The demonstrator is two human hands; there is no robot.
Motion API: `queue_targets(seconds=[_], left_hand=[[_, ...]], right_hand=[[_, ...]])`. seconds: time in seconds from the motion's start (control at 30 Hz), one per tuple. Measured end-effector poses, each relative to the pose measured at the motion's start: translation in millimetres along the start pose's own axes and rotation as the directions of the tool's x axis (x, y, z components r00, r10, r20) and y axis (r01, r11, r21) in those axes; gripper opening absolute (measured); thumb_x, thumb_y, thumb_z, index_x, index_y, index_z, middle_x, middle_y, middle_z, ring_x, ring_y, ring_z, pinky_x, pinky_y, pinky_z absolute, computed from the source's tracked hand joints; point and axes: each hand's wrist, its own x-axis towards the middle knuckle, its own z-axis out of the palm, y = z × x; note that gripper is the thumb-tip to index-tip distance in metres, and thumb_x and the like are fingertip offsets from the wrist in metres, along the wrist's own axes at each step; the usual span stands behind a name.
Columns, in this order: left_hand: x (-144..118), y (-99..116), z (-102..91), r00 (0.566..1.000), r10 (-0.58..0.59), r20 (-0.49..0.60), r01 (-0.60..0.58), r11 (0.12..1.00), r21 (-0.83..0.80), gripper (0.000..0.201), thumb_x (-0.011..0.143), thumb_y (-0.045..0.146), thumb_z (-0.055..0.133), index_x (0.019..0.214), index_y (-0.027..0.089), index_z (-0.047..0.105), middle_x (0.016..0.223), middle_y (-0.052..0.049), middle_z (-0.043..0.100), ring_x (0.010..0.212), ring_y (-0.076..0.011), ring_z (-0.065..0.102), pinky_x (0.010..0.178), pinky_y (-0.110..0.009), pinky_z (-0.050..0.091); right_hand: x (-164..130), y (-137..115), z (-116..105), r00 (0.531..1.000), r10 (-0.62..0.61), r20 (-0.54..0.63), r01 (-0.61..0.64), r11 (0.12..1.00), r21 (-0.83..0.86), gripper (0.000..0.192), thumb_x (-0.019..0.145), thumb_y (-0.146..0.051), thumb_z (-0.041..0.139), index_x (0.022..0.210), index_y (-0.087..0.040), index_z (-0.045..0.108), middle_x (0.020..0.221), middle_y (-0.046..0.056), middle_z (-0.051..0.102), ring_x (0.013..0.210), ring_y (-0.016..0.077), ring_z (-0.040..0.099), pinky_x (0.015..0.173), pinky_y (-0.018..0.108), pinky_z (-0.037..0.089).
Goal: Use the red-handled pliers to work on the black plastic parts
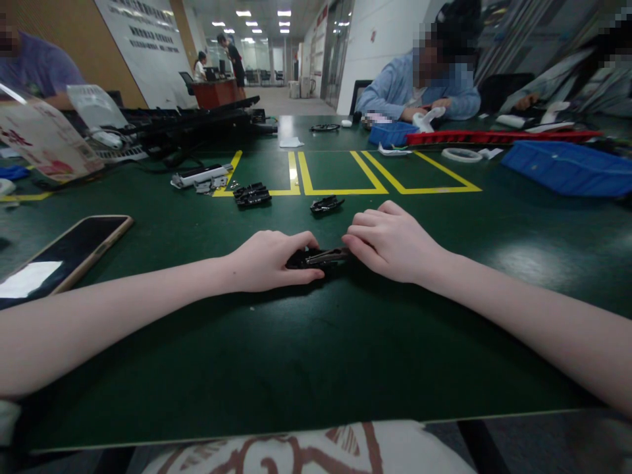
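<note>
A small black part [323, 258], long and narrow with a thin metallic strip along it, lies low over the green table between my hands. My left hand [269, 260] grips its left end between thumb and fingers. The right end is pinched by my right hand [392, 243], whose curled fingers hide that tip. Just beyond them rests a similar black piece [326, 205]. Several more black pieces [252, 195] sit in a cluster farther left, beside silvery-white parts [201, 178].
The green table [316, 355] bears yellow tape outlines [345, 192]. A phone [74, 253] lies at left, near a patterned bag [47, 138]. Blue trays [567, 168], a red strip [503, 137] and a tape roll [461, 155] are at right. A person in blue [375, 85] sits across.
</note>
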Motion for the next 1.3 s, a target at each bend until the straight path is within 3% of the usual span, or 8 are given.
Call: queue_targets(seconds=[0.37,0.67,1.0,1.3], left_hand=[[0.1,0.8,0.6,1.0,0.003,-0.005,-0.003,1.0,0.024,0.045,0.092,0.058,0.053,0.117,0.02,0.059,0.087,-0.003,0.073,0.066,-0.0174,0.064,0.058,-0.024,0.038],[1.2,-0.1,1.4,1.0,0.002,-0.003,-0.002,1.0,0.024,0.046,0.092,0.058,0.052,0.118,0.02,0.058,0.096,-0.005,0.075,0.069,-0.018,0.065,0.06,-0.025,0.041],[0.7,1.3,-0.4,1.0,0.023,-0.018,-0.022,0.999,0.041,0.046,0.091,0.058,0.054,0.117,0.02,0.059,0.08,-0.002,0.07,0.063,-0.0164,0.062,0.056,-0.023,0.036],[0.1,1.5,0.7,1.0,0.026,-0.016,-0.025,0.998,0.065,0.046,0.092,0.059,0.053,0.115,0.02,0.058,0.082,-0.003,0.072,0.064,-0.0175,0.063,0.056,-0.024,0.036]], right_hand=[[0.4,-2.7,0.9,1.0,0.002,0.006,-0.002,0.999,-0.034,0.053,0.102,-0.038,0.028,0.078,-0.016,0.069,0.079,0.007,0.066,0.07,0.0185,0.052,0.072,0.037,0.029],[0.6,-8.5,1.7,0.999,0.04,0.009,-0.04,0.997,-0.059,0.056,0.103,-0.038,0.025,0.08,-0.014,0.07,0.081,0.008,0.067,0.071,0.0186,0.053,0.072,0.037,0.028],[0.7,-12.8,-1.9,1.0,0.02,0.007,-0.02,0.999,-0.048,0.053,0.103,-0.039,0.028,0.078,-0.015,0.069,0.08,0.008,0.067,0.07,0.0184,0.051,0.07,0.036,0.028],[1.4,-9.9,-2.1,1.0,0.013,0.028,-0.011,0.998,-0.057,0.055,0.103,-0.038,0.026,0.078,-0.016,0.069,0.079,0.008,0.066,0.071,0.0192,0.052,0.07,0.037,0.028]])
